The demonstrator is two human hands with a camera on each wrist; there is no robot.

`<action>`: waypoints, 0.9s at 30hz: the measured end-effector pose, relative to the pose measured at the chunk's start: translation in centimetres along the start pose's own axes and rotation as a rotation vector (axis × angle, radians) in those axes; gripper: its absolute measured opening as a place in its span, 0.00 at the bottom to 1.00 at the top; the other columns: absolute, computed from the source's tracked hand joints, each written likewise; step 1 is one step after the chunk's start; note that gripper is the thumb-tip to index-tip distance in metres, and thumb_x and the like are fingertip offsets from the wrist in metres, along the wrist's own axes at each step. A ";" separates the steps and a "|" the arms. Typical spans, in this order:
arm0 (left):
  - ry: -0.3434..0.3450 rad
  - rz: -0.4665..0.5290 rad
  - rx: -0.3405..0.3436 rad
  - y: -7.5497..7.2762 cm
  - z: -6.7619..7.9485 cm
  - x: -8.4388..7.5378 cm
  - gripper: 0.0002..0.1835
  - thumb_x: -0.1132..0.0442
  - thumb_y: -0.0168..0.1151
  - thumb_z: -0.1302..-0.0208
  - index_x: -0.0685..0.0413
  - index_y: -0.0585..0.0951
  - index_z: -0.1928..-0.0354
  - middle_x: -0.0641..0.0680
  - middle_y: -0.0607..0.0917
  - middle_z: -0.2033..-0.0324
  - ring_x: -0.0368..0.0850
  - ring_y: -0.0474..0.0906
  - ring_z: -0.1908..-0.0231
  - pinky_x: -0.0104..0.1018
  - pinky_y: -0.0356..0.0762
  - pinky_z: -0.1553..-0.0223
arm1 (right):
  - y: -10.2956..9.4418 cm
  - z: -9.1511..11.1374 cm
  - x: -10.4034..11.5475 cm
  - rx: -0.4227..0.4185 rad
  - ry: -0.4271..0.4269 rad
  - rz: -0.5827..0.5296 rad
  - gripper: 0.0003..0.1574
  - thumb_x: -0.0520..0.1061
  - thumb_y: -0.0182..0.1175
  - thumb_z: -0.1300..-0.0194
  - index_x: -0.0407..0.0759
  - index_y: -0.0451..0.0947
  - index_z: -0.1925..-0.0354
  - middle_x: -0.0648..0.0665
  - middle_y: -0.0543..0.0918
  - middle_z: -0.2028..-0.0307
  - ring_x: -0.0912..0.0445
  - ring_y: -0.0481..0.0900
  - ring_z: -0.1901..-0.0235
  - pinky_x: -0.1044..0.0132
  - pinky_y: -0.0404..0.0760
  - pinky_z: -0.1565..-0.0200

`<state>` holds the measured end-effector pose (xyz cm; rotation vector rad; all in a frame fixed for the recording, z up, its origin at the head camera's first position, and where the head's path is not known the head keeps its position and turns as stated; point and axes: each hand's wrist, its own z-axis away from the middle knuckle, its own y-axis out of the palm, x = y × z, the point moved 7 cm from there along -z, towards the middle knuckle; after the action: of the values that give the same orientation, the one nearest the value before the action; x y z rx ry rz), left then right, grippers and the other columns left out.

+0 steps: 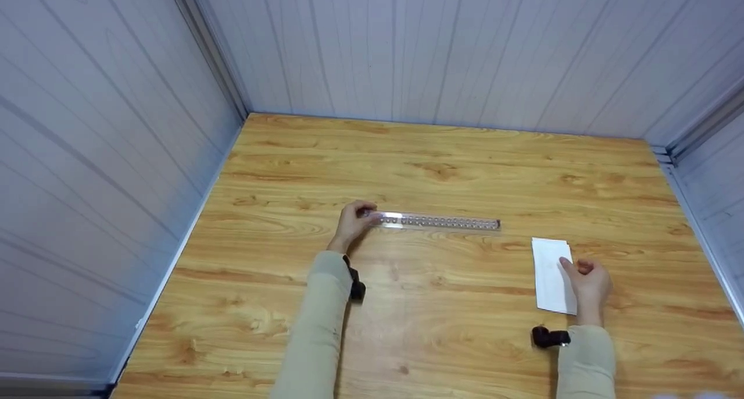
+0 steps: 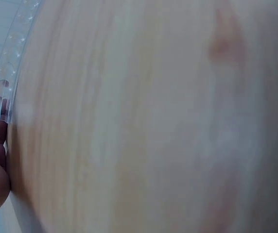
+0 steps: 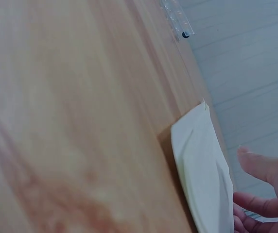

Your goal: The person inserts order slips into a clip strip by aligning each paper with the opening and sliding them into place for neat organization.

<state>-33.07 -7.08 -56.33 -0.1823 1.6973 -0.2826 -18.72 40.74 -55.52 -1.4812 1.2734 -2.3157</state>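
In the head view, the left hand (image 1: 353, 221), near the centre of the frame, has its grip closed on the left end of a clear plastic strip (image 1: 442, 221) with a row of round shapes along it. The strip runs from the fingers toward the right, nearly level in the frame, above the wood-grain counter (image 1: 430, 341); whether it touches the surface cannot be told. At lower right, a folded white sheet (image 1: 550, 277) lies on the counter, its long side close to upright in the frame. The right hand (image 1: 592, 284) is at its right edge, the thumb tip over the sheet and the index finger bent. Both arms wear beige sleeves (image 1: 317, 323) and black wrist devices (image 1: 356, 285).

In the left wrist view, the hand is at the left edge, partly cut off. The strip's squared end sits between thumb and fingers, and its length rises toward the upper left.

In the right wrist view, the sheet stands out at lower right, its layers slightly spread. The grip there is loose: the thumb is well apart from the sheet, while a fingertip meets its edge. The strip's far end, with a dark spot, shows at the top.
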 end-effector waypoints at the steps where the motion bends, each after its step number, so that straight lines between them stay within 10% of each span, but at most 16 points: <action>1: -0.001 0.001 -0.001 0.0 0.0 0.0 0.13 0.69 0.66 0.52 0.69 0.79 0.63 0.61 0.80 0.64 0.52 0.74 0.59 0.39 0.69 0.55 | -0.1 0.1 -0.1 0.016 0.012 0.000 0.37 0.58 0.58 0.45 0.28 0.67 0.51 0.32 0.71 0.58 0.44 0.68 0.58 0.59 0.66 0.61; 14: 0.053 -0.007 0.003 0.1 0.3 -0.5 0.11 0.69 0.67 0.52 0.67 0.80 0.66 0.59 0.80 0.67 0.50 0.73 0.64 0.34 0.71 0.62 | -0.7 1.1 -0.7 0.123 0.087 -0.013 0.38 0.57 0.64 0.52 0.27 0.69 0.55 0.42 0.74 0.70 0.54 0.70 0.71 0.66 0.68 0.70; 21: 0.042 0.028 0.010 0.1 0.4 -0.8 0.12 0.70 0.66 0.52 0.72 0.79 0.66 0.66 0.78 0.66 0.60 0.73 0.62 0.49 0.69 0.58 | -0.3 1.2 -0.9 0.129 0.096 0.008 0.38 0.56 0.66 0.53 0.27 0.68 0.55 0.39 0.72 0.67 0.48 0.69 0.66 0.62 0.67 0.68; 27: 0.029 0.002 0.002 0.2 0.1 -0.2 0.11 0.67 0.67 0.52 0.67 0.81 0.66 0.60 0.79 0.68 0.51 0.73 0.65 0.36 0.71 0.62 | -0.4 1.0 -1.0 0.101 0.095 0.020 0.36 0.54 0.67 0.53 0.28 0.70 0.57 0.40 0.73 0.69 0.49 0.68 0.68 0.62 0.66 0.69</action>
<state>-32.91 -6.85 -56.24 -0.1758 1.7260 -0.2864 -17.28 40.91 -55.83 -1.3363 1.1676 -2.4245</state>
